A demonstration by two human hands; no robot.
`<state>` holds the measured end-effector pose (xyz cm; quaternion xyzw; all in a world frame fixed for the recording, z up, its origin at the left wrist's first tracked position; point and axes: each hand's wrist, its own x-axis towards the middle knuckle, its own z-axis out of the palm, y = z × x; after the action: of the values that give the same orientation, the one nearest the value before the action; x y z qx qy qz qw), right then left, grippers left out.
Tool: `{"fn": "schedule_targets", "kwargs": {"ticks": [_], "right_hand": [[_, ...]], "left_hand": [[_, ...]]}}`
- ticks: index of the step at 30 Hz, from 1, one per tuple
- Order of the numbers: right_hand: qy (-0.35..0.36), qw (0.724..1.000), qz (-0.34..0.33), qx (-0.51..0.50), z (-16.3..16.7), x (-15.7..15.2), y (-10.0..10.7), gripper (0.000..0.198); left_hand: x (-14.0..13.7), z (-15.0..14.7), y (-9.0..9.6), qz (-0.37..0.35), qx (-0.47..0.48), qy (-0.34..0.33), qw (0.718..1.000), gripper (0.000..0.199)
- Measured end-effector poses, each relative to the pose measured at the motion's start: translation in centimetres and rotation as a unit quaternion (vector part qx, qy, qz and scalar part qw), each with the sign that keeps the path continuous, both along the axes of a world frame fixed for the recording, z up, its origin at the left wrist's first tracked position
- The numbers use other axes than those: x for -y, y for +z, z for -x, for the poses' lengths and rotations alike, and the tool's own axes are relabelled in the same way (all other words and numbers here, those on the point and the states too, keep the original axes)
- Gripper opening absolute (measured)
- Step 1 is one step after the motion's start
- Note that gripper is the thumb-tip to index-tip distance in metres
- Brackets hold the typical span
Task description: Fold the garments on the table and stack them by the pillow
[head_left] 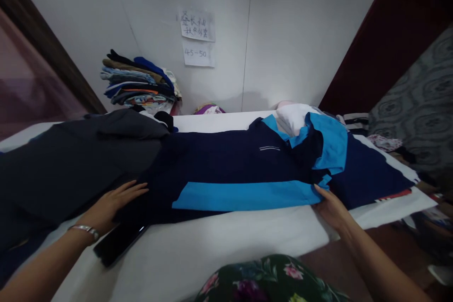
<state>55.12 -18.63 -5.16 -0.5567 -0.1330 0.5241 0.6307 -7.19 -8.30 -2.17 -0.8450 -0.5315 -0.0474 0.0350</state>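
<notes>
A navy jacket (pixel 219 158) with a bright blue stripe and a blue-lined hood lies lengthwise across the white-covered table (pixel 212 250). My left hand (pixel 118 200) rests on its left end, fingers stretched out flat over the dark cloth. At the right, near the end of the blue stripe, my right hand (pixel 327 203) has its thumb on top of the jacket's front edge and its fingers underneath, gripping it. A dark phone (pixel 120 243) lies on the table just below my left hand, partly under the cloth.
Dark grey garments (pixel 78 160) cover the table's left side. Another navy garment (pixel 375 170) lies on the right. A tall stack of folded clothes (pixel 141 80) stands at the back left by the wall. Handwritten paper notes (pixel 198 37) hang on the wall.
</notes>
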Motion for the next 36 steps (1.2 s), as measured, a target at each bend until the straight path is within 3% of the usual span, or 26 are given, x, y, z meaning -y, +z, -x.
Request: {"fn": "schedule_targets", "kwargs": {"ticks": [3,6,7,9,11,13,16,19,23,29,33,36], "right_hand": [[0.005,0.998,0.000,0.057,-1.1,0.3,-0.1,0.044],[-0.093,0.970,-0.016,0.224,-2.3,1.0,-0.4,0.056],[-0.126,0.944,-0.037,0.302,-2.4,1.4,-0.3,0.057],[-0.143,0.867,-0.098,0.468,-2.2,2.0,0.3,0.050],[-0.092,0.780,-0.167,0.595,-1.3,2.1,1.2,0.035],[-0.015,0.715,-0.223,0.663,-0.2,1.6,1.9,0.026],[0.075,0.656,-0.241,0.712,0.9,-0.2,1.8,0.024],[0.113,0.618,-0.215,0.748,1.0,-2.0,0.7,0.028],[0.142,0.599,-0.206,0.761,0.9,-2.6,-0.1,0.028],[0.130,0.640,-0.251,0.715,1.5,-1.9,0.8,0.020],[0.152,0.675,-0.191,0.696,1.5,-2.2,1.7,0.024],[0.161,0.672,-0.146,0.708,1.3,-2.9,2.1,0.028]], "left_hand": [[-0.6,1.6,0.5,0.030,-0.023,0.012,0.999,0.068],[-0.6,2.0,1.9,-0.006,-0.019,0.102,0.995,0.049],[-0.4,1.8,2.4,-0.025,-0.013,0.122,0.992,0.048],[-0.1,0.3,3.3,-0.050,0.005,0.131,0.990,0.049],[0.2,-2.4,3.8,-0.053,0.034,0.103,0.993,0.047],[0.3,-5.9,3.6,-0.036,0.066,0.049,0.996,0.045],[-0.4,-11.1,2.3,0.005,0.078,-0.018,0.997,0.045],[-1.7,-14.6,1.0,0.026,0.067,-0.032,0.997,0.045],[-3.5,-17.2,0.1,0.047,0.049,-0.024,0.997,0.044],[-5.2,-21.7,-0.5,0.083,0.058,-0.074,0.992,0.042],[-6.7,-23.7,-1.3,0.098,0.060,-0.072,0.991,0.042],[-7.7,-23.9,-2.0,0.104,0.084,-0.064,0.989,0.034]]}}
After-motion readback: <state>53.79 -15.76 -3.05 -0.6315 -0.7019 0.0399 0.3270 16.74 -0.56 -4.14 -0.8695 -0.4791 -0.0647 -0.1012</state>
